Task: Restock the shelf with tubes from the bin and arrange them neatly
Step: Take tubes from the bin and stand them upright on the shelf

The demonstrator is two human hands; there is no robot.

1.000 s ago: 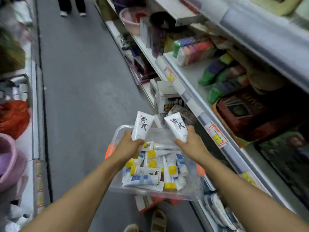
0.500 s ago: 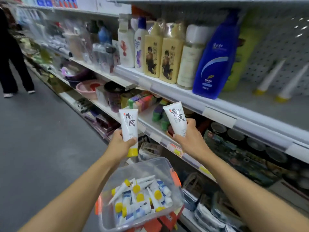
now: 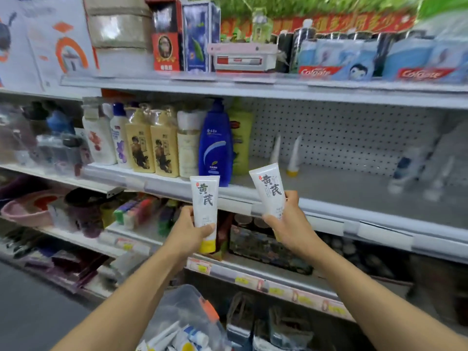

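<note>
Writing: each held tube bears large black Chinese characters 黄芪; boxes (image 3: 319, 62) on the top shelf read "Colgate".
Left hand (image 3: 188, 233): fingers curled round left tube (image 3: 205, 210), yellow cap down, long axis near upright.
Right hand (image 3: 291, 224): fingers curled round right tube (image 3: 269, 190), crimped end up, tilted slightly left.
Position: both tubes in front of the middle shelf (image 3: 354, 191) edge, well apart.
Shelf: grey board, pegboard back; two tubes (image 3: 293, 158) stand cap-down far back; blue bottle (image 3: 215, 148) at left.
Bin (image 3: 182, 307): clear plastic, near, below the arms, holding more tubes.
Room: shop aisle.
</note>
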